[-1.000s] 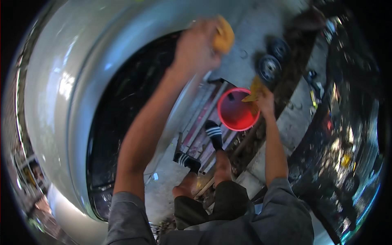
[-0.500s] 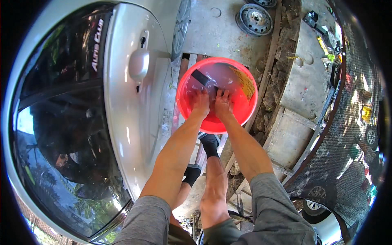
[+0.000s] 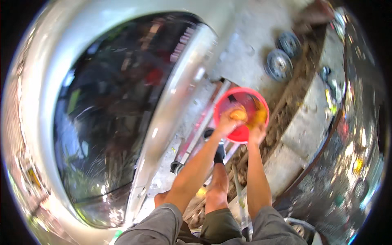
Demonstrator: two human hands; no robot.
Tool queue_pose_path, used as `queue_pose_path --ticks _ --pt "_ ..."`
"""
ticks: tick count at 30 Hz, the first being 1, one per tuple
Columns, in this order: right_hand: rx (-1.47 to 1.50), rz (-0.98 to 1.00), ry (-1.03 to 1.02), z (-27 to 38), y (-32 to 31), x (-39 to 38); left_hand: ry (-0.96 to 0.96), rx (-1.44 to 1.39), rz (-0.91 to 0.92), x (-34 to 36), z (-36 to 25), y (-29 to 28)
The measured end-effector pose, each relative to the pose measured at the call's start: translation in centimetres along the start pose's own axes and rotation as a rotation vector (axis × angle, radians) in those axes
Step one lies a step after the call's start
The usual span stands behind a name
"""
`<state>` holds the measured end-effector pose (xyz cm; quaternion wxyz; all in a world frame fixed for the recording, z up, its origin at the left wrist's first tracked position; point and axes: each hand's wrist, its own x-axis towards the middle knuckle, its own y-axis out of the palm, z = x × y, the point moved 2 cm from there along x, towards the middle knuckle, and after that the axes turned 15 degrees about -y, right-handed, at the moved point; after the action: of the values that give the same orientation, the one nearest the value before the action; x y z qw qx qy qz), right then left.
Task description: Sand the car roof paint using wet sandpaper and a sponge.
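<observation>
A red round bucket [image 3: 217,112] holds cloudy water, and a dark flat piece [image 3: 232,98] shows near its far left wall. My left hand [image 3: 227,123] is closed around a rounded orange sponge-like thing [image 3: 239,114] over the bucket; blur hides its exact kind. My right hand [image 3: 257,133] is at the bucket's near right rim, beside a yellow patch [image 3: 259,115] on the inner wall. Its fingers are smeared, and whether they grip the rim I cannot make out.
A silver car [image 3: 169,110] with dark windows stands close on the left. The bucket rests over metal rails [image 3: 200,122]. Two wheel rims [image 3: 279,65] lie beyond it. A rough dirt strip [image 3: 288,106] runs alongside, and dark mesh [image 3: 347,134] hangs at the right.
Both hands have come up from the water, the left now with an orange thing, the right moved to the rim. The view has turned and shifted, so the bucket appears further right and lower.
</observation>
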<state>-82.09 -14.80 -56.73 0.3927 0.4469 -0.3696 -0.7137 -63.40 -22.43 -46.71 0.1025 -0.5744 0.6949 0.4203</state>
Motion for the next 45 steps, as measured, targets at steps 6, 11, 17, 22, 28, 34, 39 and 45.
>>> queue_pose_path --ticks 6,11,17,22,28,34,39,45 --pt "-1.003 0.036 -0.282 -5.9 30.1 -11.0 0.456 -0.058 -0.204 -22.8 -20.3 -5.6" --pt "-0.823 0.469 -0.126 -18.0 50.4 -21.2 0.921 0.201 -0.919 -48.3 -32.9 -16.0" --pt "-0.592 1.007 0.357 -35.6 64.1 -37.9 0.854 0.511 -1.595 -66.8 -33.7 -33.6" --pt "-0.869 1.419 0.394 -47.4 70.6 -47.6 0.510 0.614 -1.718 -72.9 -32.8 -35.1" --pt "-0.796 2.208 -0.271 -53.0 70.8 -59.9 0.907 -0.299 -0.620 -79.1 -32.5 -35.1" --pt "-0.631 2.549 -0.392 -55.3 68.0 -61.8 0.898 -0.423 -0.694 -79.7 -32.6 -40.9" --pt "-1.269 2.545 -0.546 -55.8 67.1 -55.4 0.686 -0.025 -1.789 -81.8 -32.2 -43.6" --pt "-1.054 2.486 -0.458 -59.9 64.8 -50.3 0.154 0.723 -1.809 -74.8 -27.8 -46.2"
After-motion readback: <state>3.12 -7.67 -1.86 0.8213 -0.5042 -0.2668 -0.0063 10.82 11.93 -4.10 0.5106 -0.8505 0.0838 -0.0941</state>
